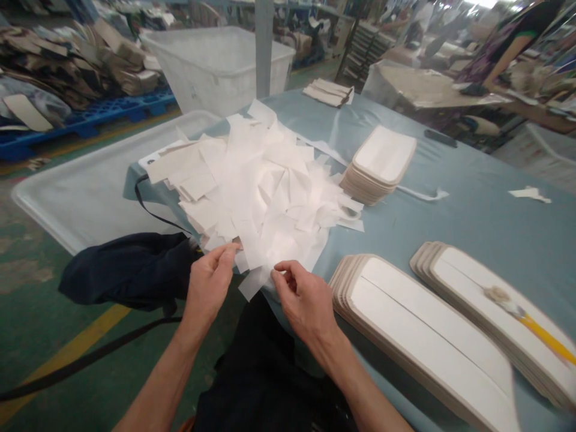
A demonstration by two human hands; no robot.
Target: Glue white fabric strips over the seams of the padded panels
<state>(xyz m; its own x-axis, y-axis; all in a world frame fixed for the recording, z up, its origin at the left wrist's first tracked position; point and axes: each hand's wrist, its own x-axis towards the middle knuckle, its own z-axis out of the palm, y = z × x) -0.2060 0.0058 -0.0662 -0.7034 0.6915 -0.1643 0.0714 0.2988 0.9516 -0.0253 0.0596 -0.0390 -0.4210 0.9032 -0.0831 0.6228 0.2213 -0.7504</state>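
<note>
A loose heap of thin white paper-like pieces (279,186) lies along the near left edge of the table. My left hand (211,276) is at the heap's near edge, thumb and forefinger pinched together; what they hold, if anything, is too small to make out. My right hand (310,300) is close beside it, its thumb and fingertips pinched on the edge of a translucent white strip (254,282) that hangs over the table's edge. To the right of that hand rests a stack of long, rounded white panels (427,330) with beige edges.
A second long stack (468,270) carries a yellow-handled brush (540,333). Behind the heap stands a shorter panel stack (382,156) on the blue-green table (472,222). White bins (220,66) stand beyond the table. A dark cloth-covered object (130,270) is at left. Another person works at far right.
</note>
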